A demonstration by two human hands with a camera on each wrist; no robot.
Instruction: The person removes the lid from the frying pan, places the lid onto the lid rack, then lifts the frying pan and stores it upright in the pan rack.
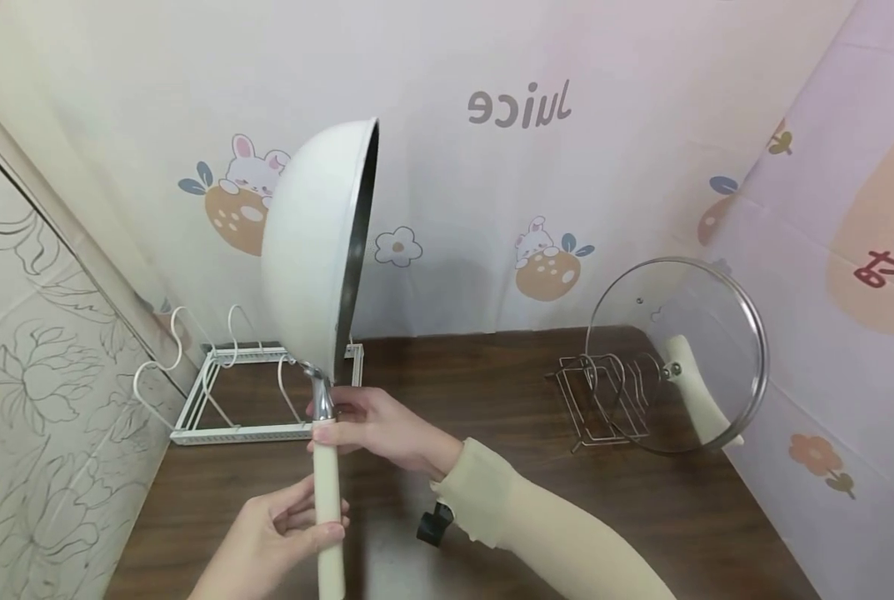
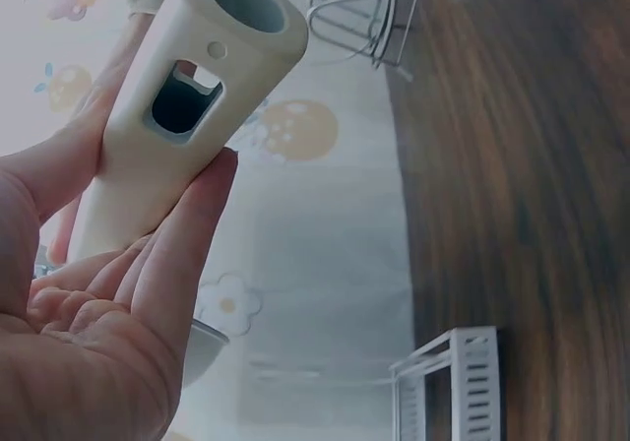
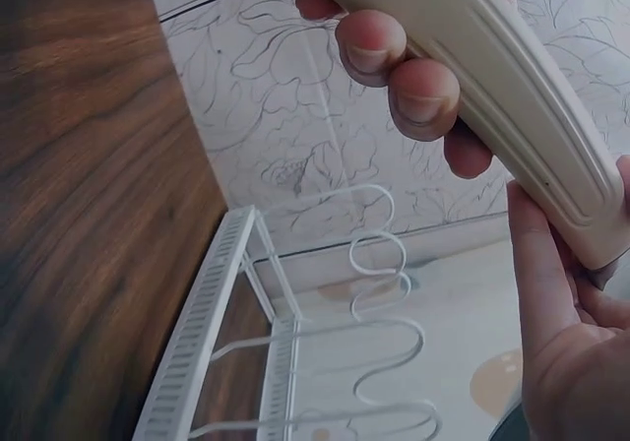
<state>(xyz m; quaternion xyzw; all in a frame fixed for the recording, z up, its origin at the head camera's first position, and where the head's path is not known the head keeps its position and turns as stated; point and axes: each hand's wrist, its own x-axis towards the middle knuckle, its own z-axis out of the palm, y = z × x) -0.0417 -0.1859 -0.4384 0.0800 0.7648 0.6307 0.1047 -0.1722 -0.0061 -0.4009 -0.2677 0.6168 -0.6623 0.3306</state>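
A white wok [image 1: 307, 242] with a dark inner face stands on edge in the air, its cream handle [image 1: 328, 492] pointing down. My left hand [image 1: 267, 533] holds the lower part of the handle, thumb in front and fingers behind. Higher up, just under the metal neck [image 1: 322, 396], my right hand [image 1: 387, 425] grips the handle's top. The left wrist view shows the slotted handle end [image 2: 187, 96] above the left palm [image 2: 108, 343]. Grooves run along the handle [image 3: 522, 96] in the right wrist view, with left fingertips [image 3: 423, 101] curled over its edge.
A white rack [image 1: 244, 433] with looped wire dividers stands behind the wok at left. On the right, a glass lid [image 1: 757, 358] with a cream handle leans upright in a small wire rack [image 1: 611, 437]. Printed cloth hangs behind the brown wooden table [image 1: 454, 367].
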